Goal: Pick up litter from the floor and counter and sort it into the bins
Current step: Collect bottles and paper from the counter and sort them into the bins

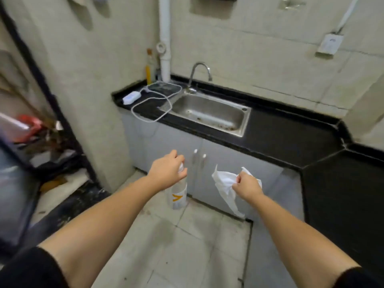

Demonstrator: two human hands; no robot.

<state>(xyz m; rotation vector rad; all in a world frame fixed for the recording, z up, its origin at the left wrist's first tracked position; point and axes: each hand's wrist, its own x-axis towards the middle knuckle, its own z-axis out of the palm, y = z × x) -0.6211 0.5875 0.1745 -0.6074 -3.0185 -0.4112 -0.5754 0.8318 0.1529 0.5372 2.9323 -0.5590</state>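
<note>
I see a clear plastic bottle [179, 194] with a white cap and a yellow-orange mark on its label, hanging upright from my left hand [167, 170]. That hand's fingers curl down over the neck and clamp it just under the cap, so the body dangles below the knuckles, above the tiled floor [187, 246] and in front of the grey cabinet doors [207, 173].

My right hand [248, 187] is closed on a white crumpled tissue [225, 183]. The fingers pinch it near its upper edge; one corner sticks up past the thumb and a long tail droops below the hand toward the floor.

Both hands sit near each other, apart, below the front edge of the black desk [280, 138]. On the desk, a steel sink [209, 111] and a white cable [153, 104] lie well beyond the hands.
</note>
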